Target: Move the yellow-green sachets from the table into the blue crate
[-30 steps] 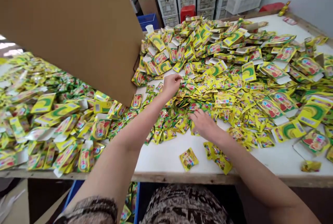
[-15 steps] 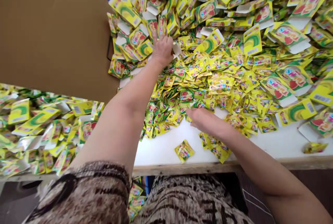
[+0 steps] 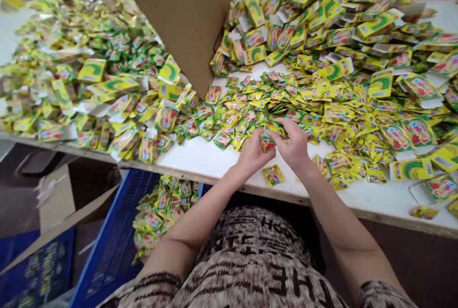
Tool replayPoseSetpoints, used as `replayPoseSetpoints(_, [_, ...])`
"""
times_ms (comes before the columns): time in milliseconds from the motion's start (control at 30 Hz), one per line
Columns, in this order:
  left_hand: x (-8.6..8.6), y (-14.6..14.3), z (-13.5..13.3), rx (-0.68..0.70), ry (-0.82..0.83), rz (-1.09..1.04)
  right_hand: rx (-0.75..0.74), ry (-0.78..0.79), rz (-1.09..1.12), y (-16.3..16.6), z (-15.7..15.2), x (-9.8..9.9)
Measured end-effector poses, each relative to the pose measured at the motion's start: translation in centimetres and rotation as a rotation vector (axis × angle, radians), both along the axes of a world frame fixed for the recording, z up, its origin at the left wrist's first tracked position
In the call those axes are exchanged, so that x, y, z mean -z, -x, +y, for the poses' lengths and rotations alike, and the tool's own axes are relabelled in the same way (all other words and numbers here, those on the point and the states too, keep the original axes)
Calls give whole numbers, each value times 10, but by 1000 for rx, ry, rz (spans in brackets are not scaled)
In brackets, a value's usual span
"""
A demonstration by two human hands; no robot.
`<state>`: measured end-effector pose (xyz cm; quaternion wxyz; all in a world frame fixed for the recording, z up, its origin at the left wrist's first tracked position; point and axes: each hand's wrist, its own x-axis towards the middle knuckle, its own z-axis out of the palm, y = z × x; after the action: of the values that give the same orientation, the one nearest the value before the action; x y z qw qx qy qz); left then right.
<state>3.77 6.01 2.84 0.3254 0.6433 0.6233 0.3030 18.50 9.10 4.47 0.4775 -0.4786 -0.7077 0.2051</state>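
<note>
My left hand point(image 3: 255, 153) is closed around a small printed box point(image 3: 267, 143) in red, green and yellow, just above the near side of the sachet heap. From the other side my right hand point(image 3: 294, 145) grips the same box, its thumb at the upper edge and its forefinger curled above. Fingers cover much of the box, so its contents are hidden. Behind both hands spreads a heap of small yellow and green sachets point(image 3: 286, 93). One loose yellow sachet point(image 3: 274, 175) lies on the white table point(image 3: 200, 158), close below my hands.
Printed boxes with white flaps pile up at the back right point(image 3: 343, 36) and on the left point(image 3: 118, 88). A brown cardboard sheet point(image 3: 186, 17) stands between them. Under the table edge is a blue crate point(image 3: 103, 246) with sachets point(image 3: 168, 208) beside it.
My left hand has come back from the box pile to the near edge, bringing a small box. My right hand has met it there. The view has shifted left and back.
</note>
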Motion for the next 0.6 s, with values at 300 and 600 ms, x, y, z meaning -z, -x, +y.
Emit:
replayPoseSetpoints(300, [28,6,-33,26,-163,-32,-147,148,-678,1,-19,-4])
replayPoseSetpoints(600, [29,35,-52,211,9,-538,-363,290,-604,16,-32,-31])
